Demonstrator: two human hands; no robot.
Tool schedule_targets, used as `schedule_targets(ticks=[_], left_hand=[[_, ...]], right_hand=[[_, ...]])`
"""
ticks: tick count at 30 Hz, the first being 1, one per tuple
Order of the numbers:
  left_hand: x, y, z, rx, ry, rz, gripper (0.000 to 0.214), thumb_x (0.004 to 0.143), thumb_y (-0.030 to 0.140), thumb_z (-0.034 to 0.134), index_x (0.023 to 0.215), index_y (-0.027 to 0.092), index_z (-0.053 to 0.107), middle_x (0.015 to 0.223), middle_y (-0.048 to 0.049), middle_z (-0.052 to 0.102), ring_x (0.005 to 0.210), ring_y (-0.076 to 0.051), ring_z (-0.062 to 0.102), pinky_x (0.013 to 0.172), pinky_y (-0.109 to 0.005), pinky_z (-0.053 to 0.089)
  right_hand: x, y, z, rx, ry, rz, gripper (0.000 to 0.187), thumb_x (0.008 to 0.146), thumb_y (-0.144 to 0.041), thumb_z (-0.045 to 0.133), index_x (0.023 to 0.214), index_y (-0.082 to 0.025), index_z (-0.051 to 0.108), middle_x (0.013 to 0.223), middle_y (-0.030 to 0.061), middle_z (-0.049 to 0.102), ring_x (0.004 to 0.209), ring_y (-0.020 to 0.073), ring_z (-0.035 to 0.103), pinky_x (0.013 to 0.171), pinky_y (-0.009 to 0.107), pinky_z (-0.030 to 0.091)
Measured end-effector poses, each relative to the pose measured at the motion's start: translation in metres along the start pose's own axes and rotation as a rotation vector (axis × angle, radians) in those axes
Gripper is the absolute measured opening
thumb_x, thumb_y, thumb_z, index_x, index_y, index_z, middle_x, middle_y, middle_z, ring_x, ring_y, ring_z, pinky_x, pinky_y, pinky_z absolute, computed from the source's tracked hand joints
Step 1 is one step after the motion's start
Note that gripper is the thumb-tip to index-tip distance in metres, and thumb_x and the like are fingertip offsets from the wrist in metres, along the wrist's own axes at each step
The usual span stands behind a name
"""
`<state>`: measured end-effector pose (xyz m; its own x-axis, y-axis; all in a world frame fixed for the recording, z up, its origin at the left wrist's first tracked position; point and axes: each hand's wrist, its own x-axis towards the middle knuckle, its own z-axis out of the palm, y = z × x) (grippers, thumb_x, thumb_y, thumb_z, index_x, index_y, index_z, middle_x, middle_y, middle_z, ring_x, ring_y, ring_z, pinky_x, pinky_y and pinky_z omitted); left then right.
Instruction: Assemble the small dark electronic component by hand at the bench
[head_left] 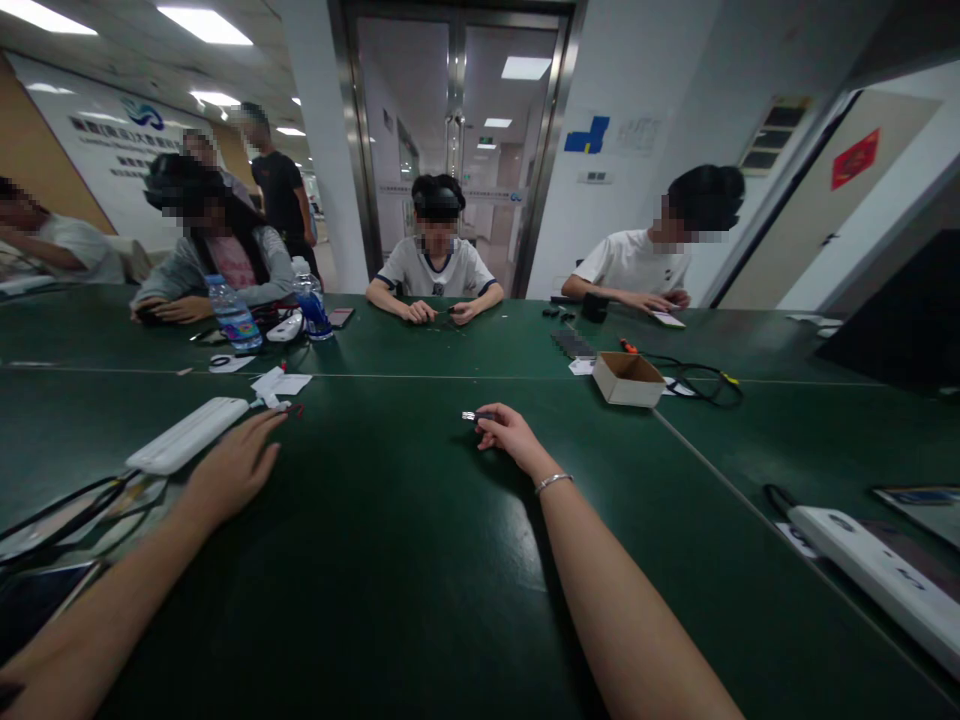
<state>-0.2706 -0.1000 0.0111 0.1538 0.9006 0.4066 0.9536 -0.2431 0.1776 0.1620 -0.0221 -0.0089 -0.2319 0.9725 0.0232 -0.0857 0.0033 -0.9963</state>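
Observation:
My left hand lies flat on the green table with its fingers stretched out toward a small red-tipped item. A white power strip lies just left of it. My right hand, with a silver bracelet on the wrist, is curled with its fingertips pinched on a small silvery part resting on the table.
A small open cardboard box and black cables sit at the far right. Water bottles stand at the far left. Another white power strip lies at the right. Several people sit across the table.

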Motion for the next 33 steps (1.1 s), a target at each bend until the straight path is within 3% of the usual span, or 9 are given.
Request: schedule_targets(ticks=[3,6,8,10,14,22,25,29,33], left_hand=[[0.026,0.087,0.026,-0.232,-0.021,0.076,0.049,0.087,0.043,0.042,0.13,0.02,0.048,0.127,-0.0114,0.054,0.118,-0.026,0.051,0.106,-0.046,0.038],[0.061,0.175,0.066,-0.63,-0.114,-0.032,0.056,0.087,0.045,0.047,0.137,0.022,0.038,0.121,-0.0104,0.057,0.107,-0.022,0.058,0.096,-0.039,0.046],[0.079,0.219,0.088,-0.861,-0.119,-0.18,0.047,0.093,0.044,0.034,0.134,0.022,0.042,0.111,-0.0091,0.062,0.095,-0.019,0.062,0.088,-0.035,0.048],[0.089,0.244,0.1,-0.863,-0.1,-0.244,0.041,0.093,0.044,0.034,0.126,0.025,0.049,0.105,-0.0077,0.064,0.087,-0.019,0.062,0.08,-0.033,0.047],[0.089,0.249,0.105,-0.791,-0.111,-0.124,0.027,0.092,0.038,0.039,0.108,0.026,0.057,0.098,-0.0052,0.065,0.086,-0.02,0.06,0.076,-0.031,0.042],[0.089,0.241,0.108,-0.977,-0.137,-0.16,0.032,0.091,0.041,0.038,0.108,0.021,0.056,0.061,0.0029,0.051,0.057,-0.013,0.049,0.057,-0.025,0.036],[0.089,0.244,0.108,-0.993,-0.116,-0.16,0.032,0.091,0.044,0.039,0.105,0.021,0.058,0.059,0.0036,0.049,0.055,-0.012,0.048,0.056,-0.024,0.036],[0.088,0.243,0.108,-1.008,-0.118,-0.16,0.032,0.091,0.044,0.04,0.105,0.022,0.058,0.058,0.0041,0.049,0.054,-0.011,0.047,0.054,-0.024,0.035],[0.088,0.242,0.108,-1.016,-0.123,-0.144,0.034,0.091,0.046,0.041,0.107,0.021,0.057,0.058,0.0041,0.05,0.054,-0.011,0.048,0.055,-0.023,0.036]], right_hand=[[0.001,0.0,0.003,-0.059,-0.012,-0.009,0.02,0.079,-0.017,0.064,0.098,-0.015,0.057,0.071,-0.0009,0.063,0.049,0.0076,0.059,0.048,0.019,0.053],[-0.001,0.002,0.002,-0.08,-0.029,-0.03,0.023,0.076,-0.02,0.068,0.097,-0.016,0.059,0.071,-0.0021,0.063,0.048,0.0073,0.058,0.048,0.019,0.052],[-0.001,0.004,0.0,-0.069,-0.024,-0.055,0.025,0.073,-0.022,0.071,0.095,-0.017,0.059,0.068,-0.0036,0.061,0.046,0.0077,0.057,0.047,0.021,0.052],[-0.002,0.005,-0.001,-0.056,-0.015,-0.079,0.028,0.071,-0.026,0.073,0.094,-0.017,0.06,0.064,-0.0054,0.058,0.045,0.0086,0.057,0.047,0.022,0.052],[-0.001,0.004,-0.002,-0.055,-0.064,-0.099,0.034,0.067,-0.031,0.077,0.094,-0.017,0.062,0.057,-0.0081,0.053,0.047,0.0101,0.059,0.05,0.023,0.052],[-0.006,-0.003,-0.004,0.095,-0.13,-0.06,0.037,0.064,-0.033,0.081,0.093,-0.018,0.063,0.078,-0.0018,0.063,0.059,0.0084,0.061,0.06,0.023,0.055],[-0.007,-0.004,-0.004,0.141,-0.111,-0.048,0.042,0.063,-0.028,0.083,0.097,-0.018,0.061,0.081,-0.0018,0.062,0.063,0.0096,0.063,0.067,0.026,0.057],[-0.007,-0.005,-0.003,0.085,-0.107,-0.01,0.033,0.071,-0.033,0.076,0.095,-0.017,0.06,0.07,-0.0024,0.06,0.051,0.0086,0.058,0.055,0.024,0.055],[-0.009,-0.007,-0.001,0.059,-0.15,-0.07,0.041,0.066,-0.028,0.079,0.1,-0.02,0.06,0.084,-0.0017,0.063,0.057,0.0085,0.061,0.058,0.023,0.055]])
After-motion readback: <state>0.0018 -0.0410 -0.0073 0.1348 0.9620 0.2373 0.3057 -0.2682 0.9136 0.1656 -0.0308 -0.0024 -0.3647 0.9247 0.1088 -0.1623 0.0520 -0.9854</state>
